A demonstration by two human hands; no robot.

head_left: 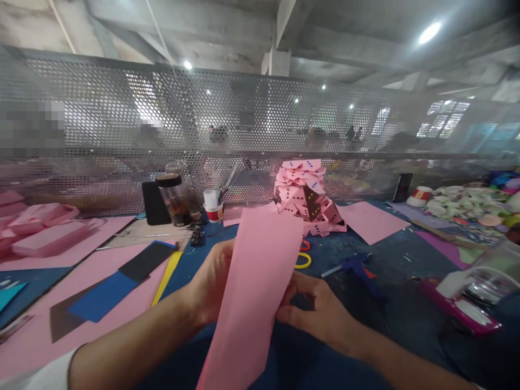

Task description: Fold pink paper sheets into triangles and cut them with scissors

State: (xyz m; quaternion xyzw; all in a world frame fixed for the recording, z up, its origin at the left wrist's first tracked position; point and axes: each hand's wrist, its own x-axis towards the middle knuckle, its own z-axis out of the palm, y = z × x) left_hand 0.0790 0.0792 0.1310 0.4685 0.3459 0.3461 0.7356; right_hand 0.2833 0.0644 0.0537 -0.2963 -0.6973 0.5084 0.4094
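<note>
A long pink sheet [260,281], which looks like craft foam or card, stands tilted up in front of me and appears folded or layered along its left edge. My left hand [213,281] grips it from the left, with most of the fingers hidden behind it. On the opposite edge, my right hand [311,303] is closed, thumb and fingers pinching the sheet. Just beyond the sheet lie scissors with yellow handles [303,261], partly covered by it. A blue glue gun [355,265] rests to the right of my right hand.
A pile of pink dotted pieces [304,195] stands at the back. Pink box shapes [51,230] and blue foam pieces [103,292] lie left. A dark-lidded jar [174,200] and a paper cup [213,208] stand by the perforated screen [244,119]. A magenta device [463,309] sits right.
</note>
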